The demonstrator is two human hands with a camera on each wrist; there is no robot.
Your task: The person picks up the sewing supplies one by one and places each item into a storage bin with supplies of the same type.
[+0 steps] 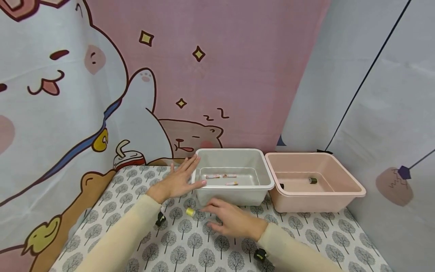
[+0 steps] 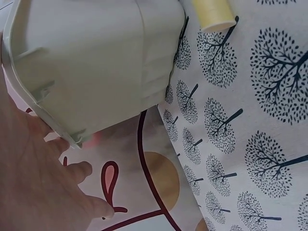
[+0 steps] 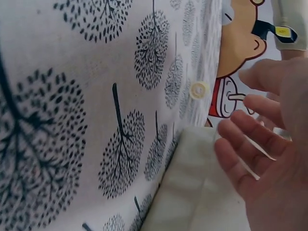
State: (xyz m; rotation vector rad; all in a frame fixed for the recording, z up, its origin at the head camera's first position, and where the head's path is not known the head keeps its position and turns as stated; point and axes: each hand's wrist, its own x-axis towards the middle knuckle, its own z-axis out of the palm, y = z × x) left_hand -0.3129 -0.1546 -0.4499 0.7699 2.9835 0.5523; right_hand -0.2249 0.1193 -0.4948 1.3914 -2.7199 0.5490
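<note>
My left hand (image 1: 179, 182) rests with spread, straight fingers on the left rim of the white plastic bin (image 1: 234, 192). In the left wrist view its fingers lie along the bin's rim (image 2: 36, 108). My right hand (image 1: 231, 219) hovers in front of the bin, fingers loosely bent and holding nothing. A yellow spool of thread (image 1: 190, 212) lies on the tablecloth just left of the right fingertips; in the right wrist view the spool (image 3: 198, 90) shows end-on, apart from the fingers. Inside the white bin lie several small pink-and-white items (image 1: 229, 176).
A pink bin (image 1: 316, 204) stands against the white bin's right side, with a dark green spool (image 1: 312, 180) and a small black item (image 1: 281, 186) inside. A tree-print cloth (image 1: 178, 255) covers the table. Cartoon-print curtains (image 1: 238, 75) hang behind.
</note>
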